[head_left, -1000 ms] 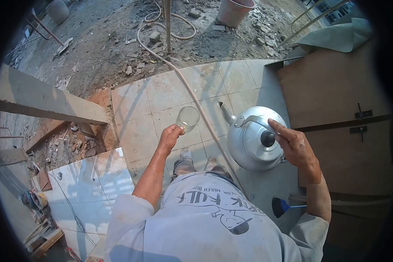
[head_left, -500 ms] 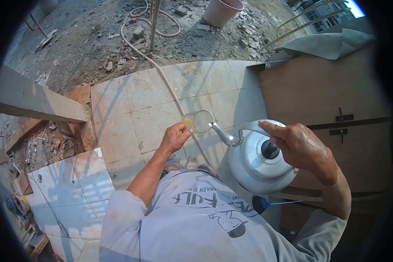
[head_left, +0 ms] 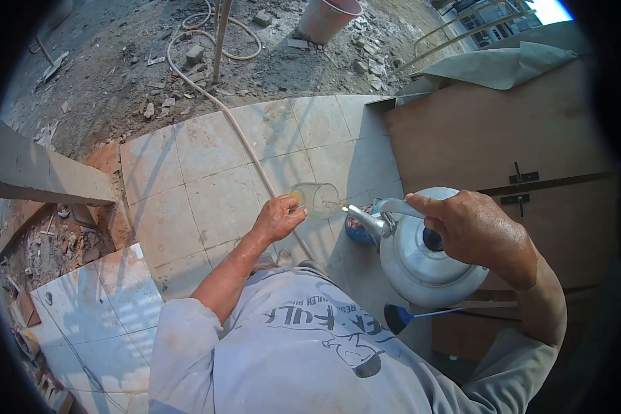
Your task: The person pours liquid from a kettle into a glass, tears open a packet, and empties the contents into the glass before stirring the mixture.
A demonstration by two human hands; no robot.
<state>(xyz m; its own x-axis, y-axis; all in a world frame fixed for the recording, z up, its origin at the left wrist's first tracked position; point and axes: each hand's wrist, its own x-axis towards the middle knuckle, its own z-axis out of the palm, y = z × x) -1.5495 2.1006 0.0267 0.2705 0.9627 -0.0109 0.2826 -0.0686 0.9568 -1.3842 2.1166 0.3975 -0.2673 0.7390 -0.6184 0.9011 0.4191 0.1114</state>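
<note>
My left hand [head_left: 280, 219] is closed around the base of a clear glass [head_left: 320, 201], which is tilted with its mouth toward the right. Something yellow shows at the glass's bottom end, beside my fingers. With my right hand [head_left: 481, 238] I grip the top handle of a silver metal kettle [head_left: 429, 270], its black lid knob partly hidden by my fingers. The kettle's spout points at the mouth of the glass, and what looks like a thin stream of clear liquid runs between them. Behind the spout stands a blue container [head_left: 358, 232], partly covered.
A hose [head_left: 238, 131] runs across the tiled floor [head_left: 214, 186] from the rubble ground. A pinkish bucket [head_left: 327, 19] stands at the back. Brown cabinet doors [head_left: 496, 131] are on the right. A blue-handled tool [head_left: 401, 317] lies below the kettle. A concrete post [head_left: 48, 169] is at the left.
The kettle has shifted slightly right, and a stream now seems to leave its spout. The blue container has come into view behind the spout. The surroundings have slid left in view.
</note>
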